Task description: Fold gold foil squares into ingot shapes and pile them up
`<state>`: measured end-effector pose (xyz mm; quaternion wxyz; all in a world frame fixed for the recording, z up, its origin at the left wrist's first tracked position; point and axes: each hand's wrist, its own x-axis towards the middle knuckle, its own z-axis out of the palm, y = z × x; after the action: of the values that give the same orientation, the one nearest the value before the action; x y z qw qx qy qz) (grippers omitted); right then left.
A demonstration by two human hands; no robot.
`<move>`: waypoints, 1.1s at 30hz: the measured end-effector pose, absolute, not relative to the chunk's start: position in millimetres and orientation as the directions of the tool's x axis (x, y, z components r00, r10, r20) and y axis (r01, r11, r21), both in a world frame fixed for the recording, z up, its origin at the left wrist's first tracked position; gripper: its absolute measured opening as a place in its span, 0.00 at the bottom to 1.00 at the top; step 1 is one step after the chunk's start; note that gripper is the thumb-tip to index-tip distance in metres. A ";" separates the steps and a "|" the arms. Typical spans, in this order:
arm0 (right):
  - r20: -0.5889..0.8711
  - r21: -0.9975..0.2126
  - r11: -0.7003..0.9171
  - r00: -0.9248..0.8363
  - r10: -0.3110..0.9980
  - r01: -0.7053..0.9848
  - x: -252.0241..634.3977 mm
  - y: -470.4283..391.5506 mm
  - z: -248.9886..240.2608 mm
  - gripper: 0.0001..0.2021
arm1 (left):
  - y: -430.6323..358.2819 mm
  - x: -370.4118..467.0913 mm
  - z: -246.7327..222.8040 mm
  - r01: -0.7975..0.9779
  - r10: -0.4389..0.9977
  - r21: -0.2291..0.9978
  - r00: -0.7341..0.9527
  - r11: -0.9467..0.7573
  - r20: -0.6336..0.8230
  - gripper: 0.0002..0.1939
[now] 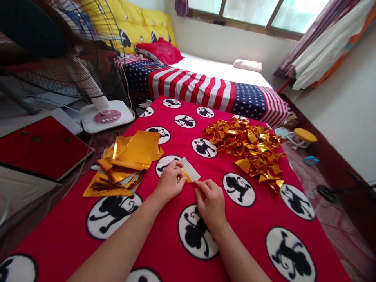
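Observation:
A small sheet of gold foil paper (190, 170), its pale back facing up and one gold edge folded over, lies on the red cloth between my hands. My left hand (172, 181) holds its left side, fingers curled over the gold fold. At its near right corner, the bent fingers of my right hand (209, 199) pinch the edge. To the left is a loose stack of flat gold sheets (136, 150). A heap of folded gold foil pieces (249, 145) spreads on the right.
The red cloth (158, 243) with monkey prints covers the table. A fan (107, 111) stands at the left beside a red panel (44, 150). Beyond the table is a bed with a striped, starred cover (194, 86). A yellow stool (305, 135) is at the right.

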<state>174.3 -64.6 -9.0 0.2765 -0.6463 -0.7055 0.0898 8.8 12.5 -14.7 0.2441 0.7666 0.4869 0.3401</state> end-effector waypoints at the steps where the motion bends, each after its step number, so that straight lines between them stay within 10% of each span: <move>1: 0.274 -0.485 0.149 -0.012 0.962 0.862 174.2 -64.7 -8.5 0.12 | 12.2 9.5 -14.4 0.585 0.914 0.703 0.288 -0.403 0.284 0.08; 33: 0.375 -0.396 0.258 -0.101 0.922 0.882 174.9 -69.3 -13.4 0.17 | 11.1 8.6 -12.3 0.563 0.902 0.707 0.309 -0.428 0.300 0.08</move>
<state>174.9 -69.3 -13.4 0.2820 -0.6082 -0.7411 0.0355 8.6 11.1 -12.3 0.2452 0.7711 0.4752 0.3458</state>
